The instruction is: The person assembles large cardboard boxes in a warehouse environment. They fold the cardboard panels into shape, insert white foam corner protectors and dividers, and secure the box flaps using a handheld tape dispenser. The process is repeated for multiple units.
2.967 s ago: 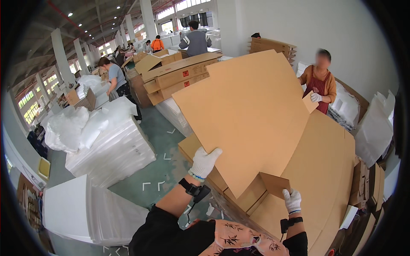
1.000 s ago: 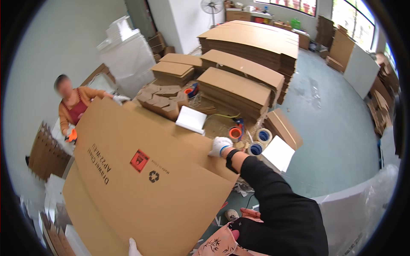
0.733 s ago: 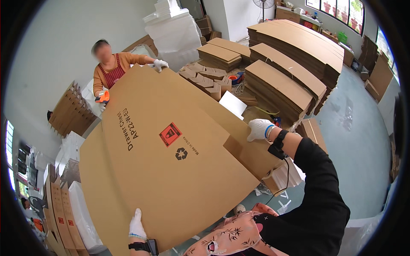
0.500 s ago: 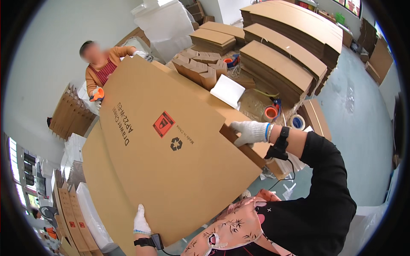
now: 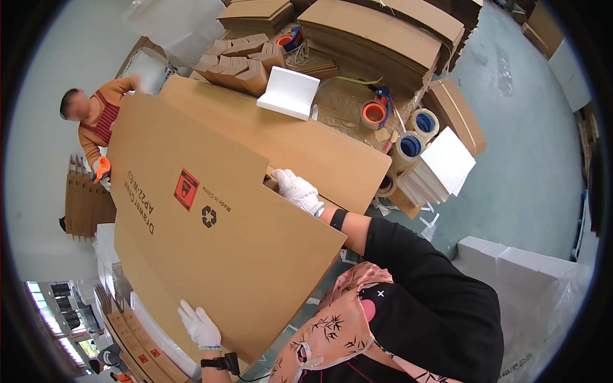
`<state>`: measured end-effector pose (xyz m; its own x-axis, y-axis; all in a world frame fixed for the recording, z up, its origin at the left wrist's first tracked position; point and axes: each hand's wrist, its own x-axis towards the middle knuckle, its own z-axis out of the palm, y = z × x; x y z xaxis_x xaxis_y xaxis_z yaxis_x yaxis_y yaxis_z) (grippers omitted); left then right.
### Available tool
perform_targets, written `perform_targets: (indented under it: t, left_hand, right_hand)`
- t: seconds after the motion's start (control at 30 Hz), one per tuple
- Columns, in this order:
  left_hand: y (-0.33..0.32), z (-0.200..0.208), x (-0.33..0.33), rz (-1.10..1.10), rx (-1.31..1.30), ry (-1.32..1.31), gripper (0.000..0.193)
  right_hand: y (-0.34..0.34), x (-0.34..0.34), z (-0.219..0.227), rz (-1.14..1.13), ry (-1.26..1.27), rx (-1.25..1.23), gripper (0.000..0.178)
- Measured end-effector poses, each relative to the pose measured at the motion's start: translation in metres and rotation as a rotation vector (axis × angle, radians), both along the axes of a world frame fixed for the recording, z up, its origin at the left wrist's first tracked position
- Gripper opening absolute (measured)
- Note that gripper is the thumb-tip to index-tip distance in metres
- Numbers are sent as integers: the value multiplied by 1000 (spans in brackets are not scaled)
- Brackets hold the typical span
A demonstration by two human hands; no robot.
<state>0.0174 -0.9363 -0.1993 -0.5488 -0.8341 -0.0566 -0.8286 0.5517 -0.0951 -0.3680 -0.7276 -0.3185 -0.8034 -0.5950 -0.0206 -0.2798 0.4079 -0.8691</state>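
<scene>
A large flat brown cardboard box blank point(image 5: 211, 217), printed with a red label and black marks, is held tilted in front of me. My left hand point(image 5: 199, 325), in a white glove, grips its lower edge. My right hand point(image 5: 299, 191), also gloved, holds the notch on its right edge. At the far left a person point(image 5: 96, 124) in an orange top holds the far end of the sheet.
Stacks of flat cardboard point(image 5: 383, 32) fill the top. Tape rolls point(image 5: 408, 137), an orange tape dispenser point(image 5: 374, 113) and a white foam piece point(image 5: 288, 92) lie on a pile behind the sheet. White foam sheets point(image 5: 447, 166) sit right; wrapped white blocks point(image 5: 530, 293) stand lower right.
The view has swung from one part of the hall to another. The cardboard sheet has come closer and lower across me, with both my hands still on its edges.
</scene>
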Motion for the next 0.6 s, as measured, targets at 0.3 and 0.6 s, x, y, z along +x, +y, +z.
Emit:
perform_targets:
  t: [0.3,0.6]
  left_hand:
    - [-10,10,-14,-251,128,-128,71]
    - [-11,17,-26,-191,207,-147,78]
  right_hand:
    - [116,-144,-54,-503,479,85,38]
    - [209,-263,-161,-760,-36,467,48]
